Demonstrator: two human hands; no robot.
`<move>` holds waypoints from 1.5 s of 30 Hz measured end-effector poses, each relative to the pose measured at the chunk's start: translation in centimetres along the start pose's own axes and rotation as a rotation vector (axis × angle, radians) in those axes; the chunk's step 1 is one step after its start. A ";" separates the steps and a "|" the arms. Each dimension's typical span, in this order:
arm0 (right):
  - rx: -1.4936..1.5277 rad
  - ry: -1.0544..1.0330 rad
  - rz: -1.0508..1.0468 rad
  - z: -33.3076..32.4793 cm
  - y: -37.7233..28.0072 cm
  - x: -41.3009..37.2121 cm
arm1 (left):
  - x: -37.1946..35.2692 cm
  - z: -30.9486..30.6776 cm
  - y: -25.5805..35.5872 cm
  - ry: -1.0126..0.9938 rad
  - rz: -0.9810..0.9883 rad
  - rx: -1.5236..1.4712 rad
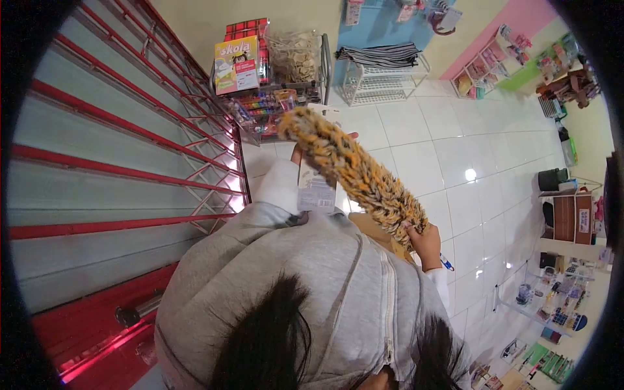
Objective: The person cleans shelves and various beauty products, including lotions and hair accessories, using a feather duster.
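A long fluffy duster (361, 172) in orange, black and white slants across the middle of the view. My right hand (426, 246) is closed round its lower right end. Its far end reaches up left, passing in front of my left hand (297, 154). A pale packaging card (317, 190) with printed text and a barcode hangs upright by my left hand, gripped there with fingers showing at both edges. Most of that hand is hidden behind the card and the duster.
On my left runs a red folding metal gate (130, 166). Ahead stands a rack with a yellow "skola" pack (236, 64) and small goods. A white shelf (380, 81) holds striped cloth. Stocked displays (552, 299) line the right, beyond the white tiled floor (474, 156).
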State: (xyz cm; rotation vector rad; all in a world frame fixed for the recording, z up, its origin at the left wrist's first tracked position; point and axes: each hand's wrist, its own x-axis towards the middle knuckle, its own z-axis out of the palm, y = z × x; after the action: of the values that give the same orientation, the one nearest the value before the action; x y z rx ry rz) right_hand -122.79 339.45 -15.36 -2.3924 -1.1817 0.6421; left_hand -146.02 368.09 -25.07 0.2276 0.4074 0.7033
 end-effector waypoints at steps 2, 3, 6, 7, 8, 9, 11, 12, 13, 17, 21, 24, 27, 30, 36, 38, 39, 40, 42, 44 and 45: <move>-0.019 0.052 0.018 0.4 0.7 0.4 | -0.4 0.0 -0.3 -0.005 0.007 0.016; -0.029 0.078 0.029 0.5 0.5 0.4 | -0.6 -0.1 -0.4 -0.003 0.013 0.025; -0.019 0.183 0.053 0.0 -0.2 0.2 | -0.8 -0.5 -0.7 0.004 0.037 0.048; 0.008 0.161 0.113 -0.4 -0.1 0.2 | -0.4 -0.6 -0.7 0.003 0.045 0.068; 0.021 0.155 0.076 -0.5 0.2 0.2 | -0.5 -0.7 -0.6 0.005 0.057 0.091; 0.034 0.150 0.039 -0.5 0.7 0.0 | -0.6 -1.0 -0.5 0.007 0.076 0.116; 0.007 0.079 0.003 0.0 3.0 0.1 | -0.8 -1.6 -0.1 0.024 0.109 0.169; 0.029 0.034 -0.028 -0.1 2.9 -0.3 | -0.9 -1.8 0.2 0.036 0.131 0.207; 0.050 -0.009 -0.058 -0.1 2.7 -0.5 | -0.9 -2.1 0.5 0.041 0.147 0.233; 0.037 -0.056 -0.163 -0.3 1.9 -0.8 | -1.3 -2.2 1.4 0.072 0.192 0.324; 0.107 0.076 -0.091 0.6 2.5 -0.3 | -1.1 -3.3 1.0 0.115 0.232 0.376; 0.221 0.129 -0.033 0.5 2.4 0.5 | -0.6 -3.7 1.3 0.183 0.254 0.381; 0.266 0.125 -0.029 0.4 2.7 0.8 | -0.7 -4.4 0.9 0.260 0.250 0.371; -0.014 0.043 -0.032 -0.2 0.6 0.5 | -1.0 -4.7 0.7 0.243 0.246 0.309; 0.266 -0.181 -0.061 0.4 2.5 1.1 | -2.2 -2.2 0.6 0.061 0.368 0.099; 0.276 -0.209 -0.014 -0.6 3.2 1.2 | -0.6 -5.8 1.4 0.058 0.370 0.146; 0.263 -0.217 0.011 -1.0 3.8 1.1 | -1.7 -3.4 1.6 0.177 0.390 0.235; 0.222 -0.223 -0.011 -1.4 4.3 0.9 | -1.5 -4.1 1.7 0.150 0.357 0.224; 0.142 -0.231 -0.055 -2.2 4.3 0.6 | -0.7 -6.3 2.7 0.091 0.290 0.202; 0.039 -0.208 -0.052 -2.9 3.3 0.2 | -0.4 -7.5 2.9 0.154 0.224 0.182; -0.013 -0.196 -0.050 -2.9 2.6 0.0 | -0.7 -7.1 3.1 0.142 0.183 0.181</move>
State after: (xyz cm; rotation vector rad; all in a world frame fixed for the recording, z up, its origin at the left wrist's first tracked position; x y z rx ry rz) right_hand -119.52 337.57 -14.37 -2.3446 -1.3233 0.8714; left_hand -151.40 370.35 -30.21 0.3904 0.5921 0.8662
